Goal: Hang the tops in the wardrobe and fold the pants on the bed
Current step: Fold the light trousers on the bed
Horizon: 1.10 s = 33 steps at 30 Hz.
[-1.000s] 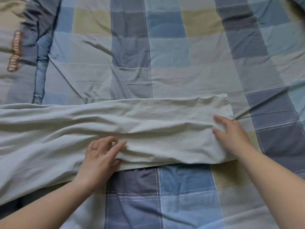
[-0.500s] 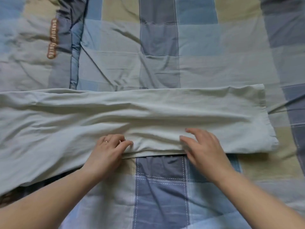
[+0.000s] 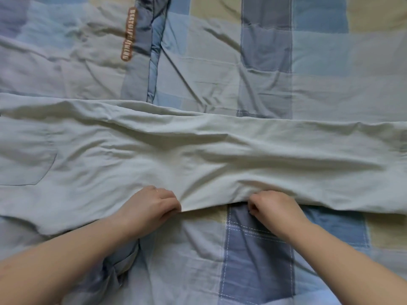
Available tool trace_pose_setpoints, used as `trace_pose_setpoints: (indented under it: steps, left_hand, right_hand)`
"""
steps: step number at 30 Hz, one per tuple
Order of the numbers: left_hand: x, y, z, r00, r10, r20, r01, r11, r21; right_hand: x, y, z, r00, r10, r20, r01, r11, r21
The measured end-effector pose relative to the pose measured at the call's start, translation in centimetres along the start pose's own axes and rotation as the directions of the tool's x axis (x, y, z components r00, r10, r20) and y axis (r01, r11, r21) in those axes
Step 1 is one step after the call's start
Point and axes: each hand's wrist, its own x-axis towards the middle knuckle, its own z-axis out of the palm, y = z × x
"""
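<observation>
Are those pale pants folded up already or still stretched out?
Stretched out: the pale pants lie lengthwise across the checked quilt, running off both sides. Both hands, left and right, pinch the near edge.

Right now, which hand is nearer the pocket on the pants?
Left. The left hand grips the pants' near edge, closer to the pocket at far left; the right hand grips farther right.
</observation>
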Motion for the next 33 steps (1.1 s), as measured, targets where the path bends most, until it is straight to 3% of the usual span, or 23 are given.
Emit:
trace_pose_setpoints:
  steps: [2,3,4,5,6,8,10,11,13,15,17,19,21,23,25,26,29,31,33]
  left_hand:
    - [-0.7,-0.2,0.3,1.000,-0.029,-0.003,0.030,0.998,0.059]
    - [-1.0,-0.2,0.6,0.997,-0.079,-0.008,0.080,0.994,0.074]
    - [-1.1,-0.1,0.9,0.992,-0.126,-0.012,0.127,0.988,0.085]
    - [-1.1,-0.2,1.1,0.987,-0.159,-0.020,0.161,0.981,0.105]
    - [-1.1,-0.4,1.2,0.984,-0.172,-0.044,0.177,0.976,0.129]
    - [-1.0,-0.8,1.1,0.979,-0.182,-0.088,0.193,0.969,0.152]
    - [-0.5,-1.3,0.7,0.977,-0.198,-0.078,0.206,0.972,0.112]
    - [-0.4,-1.4,0.6,0.978,-0.206,-0.024,0.208,0.975,0.075]
    - [-0.1,-1.8,0.5,0.964,-0.219,0.153,0.221,0.975,0.008]
    - [0.2,-2.5,0.0,0.952,-0.204,0.226,0.218,0.975,-0.040]
    - [0.8,-3.9,-1.3,0.963,-0.241,0.121,0.258,0.953,-0.159]
    - [2.1,-6.3,-3.4,0.924,-0.356,-0.138,0.306,0.907,-0.288]
    - [4.0,-8.9,-5.4,0.805,-0.487,-0.338,0.381,0.862,-0.333]
    - [5.6,-11.6,-7.0,0.725,-0.568,-0.390,0.475,0.822,-0.314]
    - [6.7,-13.6,-8.0,0.749,-0.570,-0.337,0.520,0.821,-0.234]
    - [7.0,-14.2,-8.2,0.784,-0.548,-0.292,0.522,0.836,-0.167]
    - [7.1,-15.4,-9.1,0.858,-0.472,-0.204,0.484,0.875,0.010]
    - [7.3,-15.9,-9.6,0.889,-0.419,-0.183,0.436,0.897,0.066]
    - [7.6,-16.5,-10.0,0.902,-0.397,-0.173,0.413,0.908,0.067]
  right_hand:
    - [-0.2,-0.3,-0.1,0.979,0.200,0.044,-0.205,0.953,0.223]
    - [-0.2,-1.0,-0.4,0.934,0.329,0.141,-0.356,0.808,0.469]
    - [-0.1,-1.8,-0.5,0.857,0.422,0.295,-0.494,0.511,0.704]
    - [0.1,-2.7,-0.4,0.768,0.449,0.457,-0.568,0.146,0.810]
    - [0.3,-3.7,-0.3,0.696,0.425,0.578,-0.574,-0.153,0.804]
    - [0.7,-5.2,0.0,0.635,0.387,0.669,-0.445,-0.524,0.726]
    - [1.1,-6.2,0.6,0.615,0.439,0.655,-0.228,-0.697,0.680]
    - [1.1,-6.5,1.0,0.591,0.492,0.640,-0.150,-0.712,0.686]
    - [0.7,-7.0,1.8,0.559,0.575,0.597,-0.128,-0.651,0.748]
    - [-0.2,-7.1,2.7,0.571,0.617,0.541,-0.255,-0.493,0.832]
    - [-1.0,-7.1,2.6,0.634,0.613,0.471,-0.424,-0.234,0.875]
    - [-0.6,-7.2,1.4,0.755,0.553,0.352,-0.456,0.058,0.888]
    - [0.9,-7.4,-1.3,0.857,0.488,0.163,-0.340,0.301,0.891]
    - [3.5,-7.6,-4.5,0.891,0.442,-0.100,-0.150,0.496,0.855]
    - [6.8,-7.8,-7.3,0.852,0.380,-0.359,0.020,0.662,0.749]
    - [8.6,-7.9,-8.5,0.838,0.345,-0.422,0.047,0.726,0.686]
    - [13.1,-7.7,-10.8,0.900,0.255,-0.354,-0.040,0.856,0.515]
    - [14.6,-7.3,-11.3,0.941,0.219,-0.259,-0.102,0.911,0.399]
    - [15.1,-7.3,-11.8,0.948,0.196,-0.253,-0.107,0.939,0.326]
